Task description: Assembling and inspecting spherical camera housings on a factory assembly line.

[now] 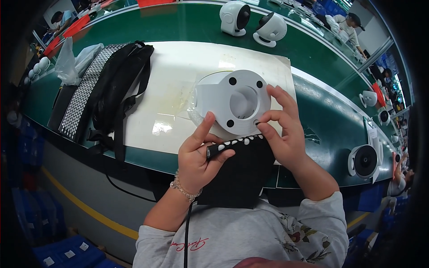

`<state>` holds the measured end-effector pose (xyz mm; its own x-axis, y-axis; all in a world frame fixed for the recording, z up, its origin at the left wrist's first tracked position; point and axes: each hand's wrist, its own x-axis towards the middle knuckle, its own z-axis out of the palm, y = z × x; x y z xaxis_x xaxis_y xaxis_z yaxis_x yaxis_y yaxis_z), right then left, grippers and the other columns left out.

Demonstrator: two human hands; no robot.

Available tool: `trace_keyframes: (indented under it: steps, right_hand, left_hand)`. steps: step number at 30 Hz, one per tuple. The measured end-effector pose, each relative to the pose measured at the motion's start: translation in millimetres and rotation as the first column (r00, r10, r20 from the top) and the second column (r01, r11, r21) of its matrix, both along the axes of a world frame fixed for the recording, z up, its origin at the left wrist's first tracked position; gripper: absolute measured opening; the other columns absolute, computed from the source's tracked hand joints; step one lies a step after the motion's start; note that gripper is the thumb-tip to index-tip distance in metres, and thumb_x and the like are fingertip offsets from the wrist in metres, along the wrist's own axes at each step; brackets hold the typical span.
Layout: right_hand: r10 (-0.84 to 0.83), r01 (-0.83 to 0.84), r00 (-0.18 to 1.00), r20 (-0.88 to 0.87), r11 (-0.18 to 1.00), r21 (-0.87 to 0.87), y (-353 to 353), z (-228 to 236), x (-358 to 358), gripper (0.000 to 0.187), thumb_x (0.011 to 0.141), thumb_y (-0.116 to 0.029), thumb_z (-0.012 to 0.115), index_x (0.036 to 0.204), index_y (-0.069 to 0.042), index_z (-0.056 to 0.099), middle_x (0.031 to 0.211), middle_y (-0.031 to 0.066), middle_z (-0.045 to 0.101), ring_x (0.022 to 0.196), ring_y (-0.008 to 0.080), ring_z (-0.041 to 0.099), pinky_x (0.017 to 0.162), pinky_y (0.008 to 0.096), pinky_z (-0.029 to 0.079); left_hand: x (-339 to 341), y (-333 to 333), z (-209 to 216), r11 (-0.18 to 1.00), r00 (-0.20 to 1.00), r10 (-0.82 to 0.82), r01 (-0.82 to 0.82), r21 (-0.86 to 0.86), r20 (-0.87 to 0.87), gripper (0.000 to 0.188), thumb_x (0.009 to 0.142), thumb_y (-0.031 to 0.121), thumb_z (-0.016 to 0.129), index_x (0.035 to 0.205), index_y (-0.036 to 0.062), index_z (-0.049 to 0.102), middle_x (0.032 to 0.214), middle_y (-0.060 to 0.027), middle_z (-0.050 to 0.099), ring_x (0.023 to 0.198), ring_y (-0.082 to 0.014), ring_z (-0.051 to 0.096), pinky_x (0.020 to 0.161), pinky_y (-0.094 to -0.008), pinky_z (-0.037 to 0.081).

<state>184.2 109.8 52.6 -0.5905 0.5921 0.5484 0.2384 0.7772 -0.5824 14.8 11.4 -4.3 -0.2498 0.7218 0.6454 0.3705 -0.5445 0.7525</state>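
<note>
Just inside the front edge of the desk [324, 123], on a cream board [174, 85], a white camera [222, 102] lies with its round base turned up, three black pads [230, 123] showing on the rim around a central recess. It sits ahead of both hands, closer to the right one. That right hand [286, 136] reaches the base's front-right rim, its grip drawn to a pinch, thumb and index nearly meeting around a small black disc [257, 123]; whether the disc already sticks to the base cannot be told. The left hand [196, 152] has its grip closed on the curled edge of a black sheet [241, 174] spotted with white, which hangs over the desk's front edge. Its raised index finger comes close to the base; contact is unclear.

Leftward, bare board separates the camera from a black strap bundle [117, 89] and a white-dotted strip [87, 96], which cover the board's left edge. The board's right edge runs just beyond the right hand, with green desktop past it. Along the far edge stand two white cameras [233, 20], well apart from the hands.
</note>
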Motion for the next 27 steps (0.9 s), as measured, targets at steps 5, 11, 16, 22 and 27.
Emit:
trace_keyframes:
  steps: [5, 11, 16, 22, 27]
  right_hand:
    - [-0.024, 0.015, 0.996, 0.085, 0.994, 0.107, -2, 1, 4, 0.012, 0.082, -0.017, 0.055, 0.087, -0.007, 0.061, 0.128, 0.0153, 0.041, 0.123, 0.0321, 0.03, 0.1, 0.0408, 0.022]
    - [-0.27, 0.026, 0.934, 0.234, 0.705, 0.708, -3, -7, 17, 0.028, 0.083, -0.033, 0.052, 0.097, -0.013, 0.066, 0.124, 0.0129, 0.046, 0.118, 0.0295, 0.036, 0.098, 0.0399, 0.02]
    - [-0.154, 0.037, 0.952, -0.265, 0.916, -0.4, 9, -9, 1, 0.044, 0.079, -0.029, 0.06, 0.115, -0.007, 0.049, 0.107, 0.0064, 0.053, 0.108, 0.0185, 0.044, 0.092, 0.033, 0.03]
    - [0.047, -0.226, 0.973, -0.225, 0.378, -0.898, 21, 17, 0, 0.059, 0.067, -0.021, 0.071, 0.116, 0.0, 0.044, 0.1, 0.0066, 0.056, 0.089, 0.0137, 0.055, 0.079, 0.0254, 0.044]
    - [-0.129, -0.329, 0.88, -0.457, 0.528, -0.783, 73, 25, 43, 0.053, 0.067, -0.018, 0.062, 0.113, 0.004, 0.045, 0.088, 0.0071, 0.057, 0.078, 0.0126, 0.058, 0.07, 0.0207, 0.048]
  left_hand:
    - [0, 2, -1, 0.999, 0.998, 0.041, -0.04, 0.014, -0.05, 0.027, 0.065, 0.008, 0.073, 0.059, -0.0058, 0.051, 0.127, -0.0189, 0.042, 0.062, -0.0158, 0.058, 0.058, -0.025, 0.048]
    - [2, 0, 3, 0.998, 0.995, 0.068, -0.069, -0.007, -0.067, 0.026, 0.065, 0.008, 0.073, 0.059, -0.0063, 0.051, 0.127, -0.0195, 0.043, 0.061, -0.0159, 0.057, 0.057, -0.025, 0.047]
    - [3, 0, -1, 0.997, 0.995, 0.072, -0.073, 0.001, -0.072, 0.026, 0.065, 0.009, 0.073, 0.061, -0.0062, 0.052, 0.128, -0.0194, 0.042, 0.062, -0.0158, 0.058, 0.057, -0.025, 0.047]
    - [-4, -3, -1, 1.0, 0.998, 0.003, -0.002, 0.021, -0.06, 0.024, 0.066, 0.012, 0.074, 0.066, -0.0033, 0.054, 0.13, -0.0196, 0.038, 0.076, -0.0194, 0.062, 0.06, -0.0248, 0.048]
    - [-10, -7, -8, 0.999, 0.999, -0.035, 0.035, -0.003, 0.028, 0.027, 0.065, 0.012, 0.075, 0.072, 0.0, 0.053, 0.13, -0.0233, 0.036, 0.088, -0.0248, 0.061, 0.061, -0.0251, 0.048]
